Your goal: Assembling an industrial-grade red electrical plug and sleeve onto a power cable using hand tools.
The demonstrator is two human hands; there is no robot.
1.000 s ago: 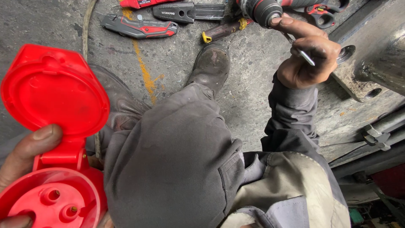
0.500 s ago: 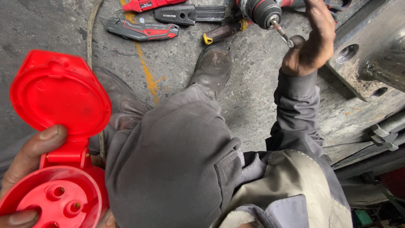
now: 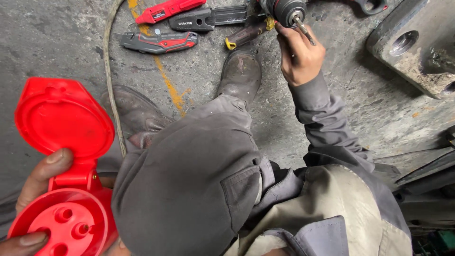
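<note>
Concrete floor (image 3: 61,42); right hand (image 3: 299,54) outstretched at drill chuck (image 3: 284,9).

One head-worn camera looks steeply down over the person's bent knee (image 3: 189,175), close enough that the knee fills the middle of the frame. The concrete floor (image 3: 61,42) lies beyond the knee, toward the top edge; the tools there are farther off. Nearer than the knee, at the bottom edge, the person's own jacket (image 3: 332,213) shows.
</note>
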